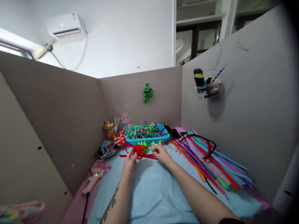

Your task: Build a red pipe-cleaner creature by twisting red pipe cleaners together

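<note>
My left hand (130,161) pinches a red pipe-cleaner piece (139,150), a rounded woven shape with loose red stems sticking out on several sides. To its right, my right hand (161,154) is closed with thumb and fingertips together; what they hold, if anything, is too small to make out. Straight red pipe cleaners (149,157) stretch between the two hands, close to the cloth. Just behind the red piece is a green pipe-cleaner figure (145,146), partly covered by it. A yellow and light-blue figure (157,144) lies behind my right fingertips.
A blue basket (134,142) of tangled pipe cleaners stands at the back. Long colourful pipe cleaners (205,160) spread over the right side, near scissors (176,150). A dark bowl (106,154) and a pink glue gun (93,180) are left. Grey panels enclose the table.
</note>
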A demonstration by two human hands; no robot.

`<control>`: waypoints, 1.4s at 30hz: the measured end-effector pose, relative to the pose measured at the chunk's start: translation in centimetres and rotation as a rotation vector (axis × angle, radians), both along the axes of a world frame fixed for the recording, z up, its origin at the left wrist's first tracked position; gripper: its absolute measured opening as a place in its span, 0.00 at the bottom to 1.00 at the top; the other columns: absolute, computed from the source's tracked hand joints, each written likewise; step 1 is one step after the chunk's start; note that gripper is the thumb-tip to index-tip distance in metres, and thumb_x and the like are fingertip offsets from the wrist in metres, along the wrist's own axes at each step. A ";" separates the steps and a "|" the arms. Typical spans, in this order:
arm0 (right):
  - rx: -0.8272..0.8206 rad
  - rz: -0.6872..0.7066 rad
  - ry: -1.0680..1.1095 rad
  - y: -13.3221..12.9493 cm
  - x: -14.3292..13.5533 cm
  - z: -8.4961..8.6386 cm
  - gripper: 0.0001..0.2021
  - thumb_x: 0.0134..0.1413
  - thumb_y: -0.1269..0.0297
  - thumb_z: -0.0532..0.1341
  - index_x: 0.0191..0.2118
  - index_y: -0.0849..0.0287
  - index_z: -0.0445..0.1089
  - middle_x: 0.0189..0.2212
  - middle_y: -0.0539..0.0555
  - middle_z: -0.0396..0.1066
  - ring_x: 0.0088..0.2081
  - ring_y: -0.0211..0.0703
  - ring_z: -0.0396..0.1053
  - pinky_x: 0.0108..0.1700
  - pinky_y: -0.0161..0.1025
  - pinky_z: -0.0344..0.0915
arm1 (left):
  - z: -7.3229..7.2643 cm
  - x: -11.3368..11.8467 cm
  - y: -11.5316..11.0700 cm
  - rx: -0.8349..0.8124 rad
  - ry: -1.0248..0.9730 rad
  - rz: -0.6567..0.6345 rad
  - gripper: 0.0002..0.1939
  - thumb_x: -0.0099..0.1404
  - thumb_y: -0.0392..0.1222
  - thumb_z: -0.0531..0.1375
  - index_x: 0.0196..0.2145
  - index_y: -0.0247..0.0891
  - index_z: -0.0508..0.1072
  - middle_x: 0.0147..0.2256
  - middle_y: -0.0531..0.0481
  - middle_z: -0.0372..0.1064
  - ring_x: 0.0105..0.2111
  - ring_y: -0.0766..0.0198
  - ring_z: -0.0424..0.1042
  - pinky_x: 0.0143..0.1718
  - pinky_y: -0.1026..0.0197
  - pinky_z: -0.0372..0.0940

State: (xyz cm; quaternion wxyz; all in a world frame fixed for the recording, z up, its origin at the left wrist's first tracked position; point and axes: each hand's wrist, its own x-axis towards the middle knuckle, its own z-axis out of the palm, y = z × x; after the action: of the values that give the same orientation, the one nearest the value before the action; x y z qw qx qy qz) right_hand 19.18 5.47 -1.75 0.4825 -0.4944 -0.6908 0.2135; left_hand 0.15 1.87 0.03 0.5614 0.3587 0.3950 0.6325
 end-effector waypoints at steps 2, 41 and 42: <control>-0.055 0.024 -0.224 -0.3 -0.3 -0.5 0.01 0.41 0.70 0.58 0.24 0.59 0.67 0.25 0.51 0.67 0.30 0.40 0.63 0.33 0.35 0.55 | -0.1 -0.2 0.2 -0.012 -0.049 0.033 0.35 0.43 0.45 0.68 0.49 0.35 0.65 0.16 0.63 0.48 0.14 0.77 0.46 0.15 0.70 0.39; -0.264 -0.040 0.901 1.4 0.6 -0.1 0.09 0.41 0.56 0.58 0.26 0.56 0.61 0.15 0.45 0.57 0.20 0.39 0.60 0.24 0.38 0.61 | 0.4 0.4 -0.9 0.054 -0.155 -0.069 0.22 0.40 0.34 0.69 0.35 0.36 0.70 0.32 0.50 0.71 0.29 0.68 0.69 0.32 0.66 0.62; -0.270 -0.012 0.945 1.3 0.5 0.1 0.10 0.40 0.55 0.59 0.26 0.56 0.60 0.15 0.44 0.57 0.19 0.37 0.59 0.23 0.37 0.60 | 0.3 0.5 -1.0 0.043 -0.126 -0.083 0.23 0.39 0.34 0.69 0.36 0.36 0.70 0.32 0.50 0.71 0.28 0.68 0.69 0.31 0.66 0.62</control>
State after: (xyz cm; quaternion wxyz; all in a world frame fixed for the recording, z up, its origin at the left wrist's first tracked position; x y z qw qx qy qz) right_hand 19.73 6.77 -1.68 0.6759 -0.4055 -0.3598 0.4992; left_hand 0.70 0.88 0.37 0.6031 0.3464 0.3300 0.6383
